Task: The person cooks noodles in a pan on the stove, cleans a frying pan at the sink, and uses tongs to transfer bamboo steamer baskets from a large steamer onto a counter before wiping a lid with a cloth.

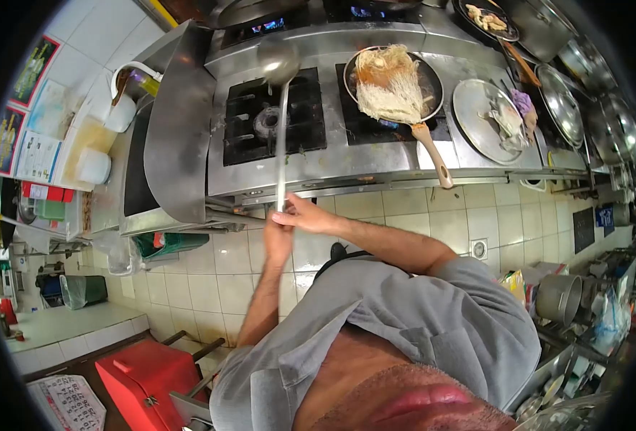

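A long-handled metal ladle (pixel 283 136) stretches forward over the left burner (pixel 266 122), its bowl blurred above the burner's back edge. My left hand (pixel 278 241) is closed around the near end of the handle. My right hand (pixel 309 216) meets it there from the right, its fingers and thumb closed on the handle. On the right burner rests a frying pan (pixel 436 79) with a wooden-look handle pointing towards me. Pale, shredded food (pixel 397 90), browned on top, lies in the pan and overlaps its near rim.
A round metal tray (pixel 469 118) with a crumpled cloth (pixel 506 122) is right of the pan. Lids and pots (pixel 611 126) line the far right. Lit burners (pixel 268 26) are at the back. A curved steel panel (pixel 178 136) borders the stove's left. A red box (pixel 142 381) stands lower left.
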### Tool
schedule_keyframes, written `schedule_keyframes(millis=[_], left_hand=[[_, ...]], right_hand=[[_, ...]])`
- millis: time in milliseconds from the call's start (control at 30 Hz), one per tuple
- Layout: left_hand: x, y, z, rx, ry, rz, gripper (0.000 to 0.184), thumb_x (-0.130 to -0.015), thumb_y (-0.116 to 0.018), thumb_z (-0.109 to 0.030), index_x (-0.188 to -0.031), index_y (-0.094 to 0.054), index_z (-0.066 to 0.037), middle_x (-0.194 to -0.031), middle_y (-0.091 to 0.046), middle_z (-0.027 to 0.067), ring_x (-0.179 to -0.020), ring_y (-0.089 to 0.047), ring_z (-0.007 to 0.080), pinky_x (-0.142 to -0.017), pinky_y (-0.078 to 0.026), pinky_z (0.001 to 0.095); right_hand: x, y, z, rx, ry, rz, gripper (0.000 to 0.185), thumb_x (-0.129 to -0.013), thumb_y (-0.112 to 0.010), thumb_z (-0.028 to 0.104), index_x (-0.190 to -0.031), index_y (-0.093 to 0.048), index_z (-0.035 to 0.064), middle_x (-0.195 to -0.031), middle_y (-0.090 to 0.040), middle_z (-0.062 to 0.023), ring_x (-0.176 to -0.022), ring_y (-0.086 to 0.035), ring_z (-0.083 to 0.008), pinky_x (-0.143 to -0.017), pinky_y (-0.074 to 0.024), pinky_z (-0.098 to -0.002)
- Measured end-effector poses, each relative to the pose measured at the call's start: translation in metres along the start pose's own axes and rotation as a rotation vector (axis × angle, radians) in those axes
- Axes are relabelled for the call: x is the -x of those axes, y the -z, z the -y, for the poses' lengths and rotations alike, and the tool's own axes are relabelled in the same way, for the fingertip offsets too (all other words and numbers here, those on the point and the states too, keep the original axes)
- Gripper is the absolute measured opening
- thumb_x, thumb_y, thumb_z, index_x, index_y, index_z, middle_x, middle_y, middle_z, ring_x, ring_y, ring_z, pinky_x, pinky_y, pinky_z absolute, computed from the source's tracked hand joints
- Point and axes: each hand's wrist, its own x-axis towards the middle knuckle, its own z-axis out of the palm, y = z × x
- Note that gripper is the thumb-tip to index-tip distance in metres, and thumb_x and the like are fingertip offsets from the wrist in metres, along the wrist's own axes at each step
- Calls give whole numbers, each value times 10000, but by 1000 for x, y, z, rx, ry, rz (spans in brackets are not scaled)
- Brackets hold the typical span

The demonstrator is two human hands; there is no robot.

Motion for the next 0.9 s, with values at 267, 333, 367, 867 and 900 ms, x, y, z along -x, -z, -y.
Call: schedule_keyframes(millis=[267, 333, 367, 867, 900], left_hand=[[-43, -99, -97, -570, -571, 538, 390, -773, -662, -160, -1130, -534, -66, -1063, -515, 129, -997, -502, 296, -868, -410, 368], [-70, -125, -104, -538, -621, 504, 433, -755, -682, -179, -1152, -535, -91, -1119, -490, 130, -1038, -471, 312, -900, -395, 375], [-85, -140, -103, -659, -683, 446, 462, -746, -687, -179, -1176, -531, -117, -1155, -472, 124, -1059, -458, 309, -916, -388, 378], [-192, -247, -70, -1137, -847, 374, 300, -731, -618, -92, -1028, -615, -139, -952, -539, 74, -914, -533, 276, -772, -476, 381], [-194, -250, -73, -1145, -843, 371, 300, -731, -618, -92, -1028, -615, -139, -952, -539, 74, -914, -533, 276, -772, -476, 381]], right_hand=[[119, 132, 110, 243, -99, -799, 298, -851, -537, 91, -1116, -421, 18, -727, -516, -65, -647, -540, -143, -547, -481, -291], [160, 210, 94, 812, 167, -835, 372, -825, -573, 103, -1168, -446, 34, -889, -607, -160, -770, -604, -284, -700, -473, -385], [181, 236, 98, 994, 86, -861, 387, -818, -570, 103, -1179, -445, 44, -931, -605, -173, -825, -591, -321, -714, -466, -409], [241, 386, 109, 1437, -271, -588, 260, -816, -480, 103, -1071, -441, 63, -814, -598, -224, -790, -583, -398, -661, -448, -484], [247, 384, 114, 1337, -301, -576, 259, -816, -498, 116, -1061, -445, 50, -808, -592, -241, -801, -572, -412, -674, -434, -489]])
